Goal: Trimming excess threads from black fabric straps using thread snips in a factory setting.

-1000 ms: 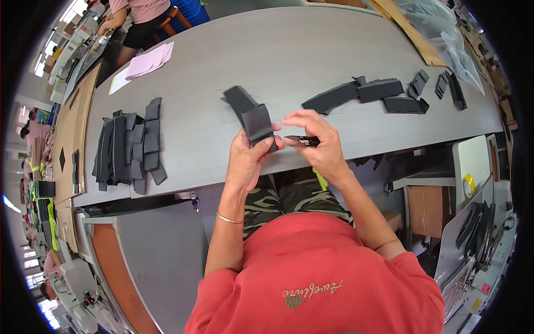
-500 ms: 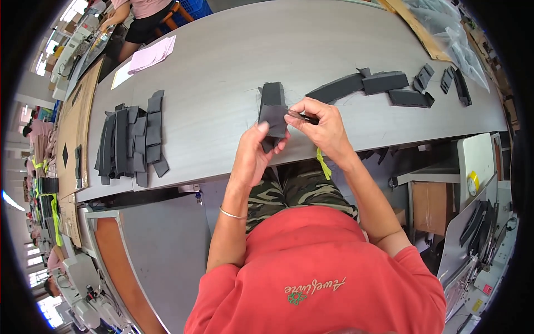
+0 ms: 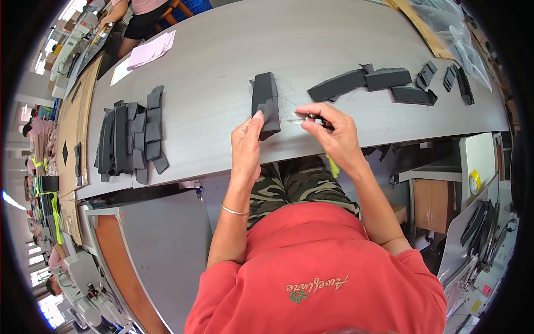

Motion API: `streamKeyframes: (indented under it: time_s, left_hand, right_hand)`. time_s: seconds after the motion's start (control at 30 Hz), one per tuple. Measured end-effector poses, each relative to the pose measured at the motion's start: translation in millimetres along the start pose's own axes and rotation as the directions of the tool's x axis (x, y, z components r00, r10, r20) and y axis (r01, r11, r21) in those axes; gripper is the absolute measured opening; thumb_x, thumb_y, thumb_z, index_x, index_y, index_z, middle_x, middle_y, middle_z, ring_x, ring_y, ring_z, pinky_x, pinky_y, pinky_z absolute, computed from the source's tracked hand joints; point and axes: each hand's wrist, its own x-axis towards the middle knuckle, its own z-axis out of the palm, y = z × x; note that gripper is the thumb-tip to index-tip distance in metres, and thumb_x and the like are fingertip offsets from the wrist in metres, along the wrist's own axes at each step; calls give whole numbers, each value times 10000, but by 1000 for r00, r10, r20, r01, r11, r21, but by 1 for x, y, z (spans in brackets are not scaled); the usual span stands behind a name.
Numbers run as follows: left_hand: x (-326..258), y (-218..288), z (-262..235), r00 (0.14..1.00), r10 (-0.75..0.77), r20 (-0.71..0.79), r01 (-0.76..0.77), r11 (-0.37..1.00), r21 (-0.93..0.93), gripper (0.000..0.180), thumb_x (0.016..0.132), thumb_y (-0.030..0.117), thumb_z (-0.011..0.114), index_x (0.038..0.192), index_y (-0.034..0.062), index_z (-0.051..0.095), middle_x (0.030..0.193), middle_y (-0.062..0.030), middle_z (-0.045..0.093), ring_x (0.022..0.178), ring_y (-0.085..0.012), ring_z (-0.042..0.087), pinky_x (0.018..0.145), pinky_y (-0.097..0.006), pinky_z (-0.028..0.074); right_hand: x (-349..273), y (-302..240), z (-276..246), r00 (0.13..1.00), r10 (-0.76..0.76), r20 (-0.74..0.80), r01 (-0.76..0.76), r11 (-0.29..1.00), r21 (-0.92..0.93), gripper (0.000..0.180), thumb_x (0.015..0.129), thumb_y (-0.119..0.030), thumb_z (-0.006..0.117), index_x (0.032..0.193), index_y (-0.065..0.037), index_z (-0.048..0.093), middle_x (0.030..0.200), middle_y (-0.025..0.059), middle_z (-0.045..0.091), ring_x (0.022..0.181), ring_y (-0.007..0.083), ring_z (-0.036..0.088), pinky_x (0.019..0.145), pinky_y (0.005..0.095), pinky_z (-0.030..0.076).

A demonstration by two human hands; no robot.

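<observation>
My left hand (image 3: 246, 146) pinches the near end of a dark grey fabric strip (image 3: 263, 92) on the table, thumb on top. A flap of the strip is folded over near the thumb. Loose threads stick out along the strip's edges. To the right, my right hand (image 3: 338, 135) holds a small pair of thread snips (image 3: 321, 119) between thumb and fingers. Their pale blade tips point left toward the strip without touching it, and look slightly parted. A yellow-green ribbon (image 3: 332, 167) hangs beneath my right hand; where it is fastened is hidden.
Overlapping dark strips (image 3: 130, 136) lie in a pile at left. More dark strips (image 3: 387, 79) spread along the right side. Pink sheets (image 3: 151, 50) lie far left, clear plastic film (image 3: 445, 25) far right. A person (image 3: 143, 22) is beyond the table's far left edge.
My right hand with the snips has drawn right, away from the strip, and the blade tips now show. My left hand and the strip have shifted slightly left; the flap sits lower.
</observation>
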Motion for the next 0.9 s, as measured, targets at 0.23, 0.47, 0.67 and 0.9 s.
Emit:
streamKeyframes:
  time_s: [0.23, 0.47, 0.67, 0.9]
  left_hand:
    - [1, -5, -2, 999, 31, 12, -32, 997, 68, 341, 985, 293, 479, 946, 3, 654, 882, -29, 643, 806, -89, 557, 785, -278, 434]
    - [-1, -4, 0, 1000, 27, 5, -28, 994, 105, 365, 989, 314, 468, 948, 5, 659, 869, -12, 631, 792, -75, 532, 765, -273, 423]
    - [-5, 6, 11, 995, 72, 74, -82, 988, 134, 433, 996, 348, 437, 1032, -20, 662, 924, -23, 645, 829, -79, 513, 772, -260, 396]
    - [0, -7, 6, 995, 89, 43, -94, 986, 139, 410, 991, 324, 463, 747, 2, 527, 829, 5, 494, 840, -95, 408, 813, -251, 369]
  right_hand:
    - [-4, -1, 6, 987, -155, 34, 158, 953, -260, 153, 805, -75, 656, 954, -51, 686, 813, 62, 661, 698, 175, 587, 640, 274, 454]
    - [-2, 0, 4, 965, -254, 70, 260, 876, -406, 99, 786, -74, 668, 882, -65, 693, 785, 42, 673, 675, 202, 583, 620, 300, 450]
    - [0, 0, 4, 956, -292, -2, 273, 899, -343, 95, 764, -75, 688, 859, -73, 692, 778, 33, 671, 669, 204, 582, 614, 310, 448]
    - [0, 0, 8, 929, -366, 59, 351, 814, -462, 130, 734, -89, 717, 860, -89, 684, 769, 23, 658, 655, 212, 572, 616, 318, 443]
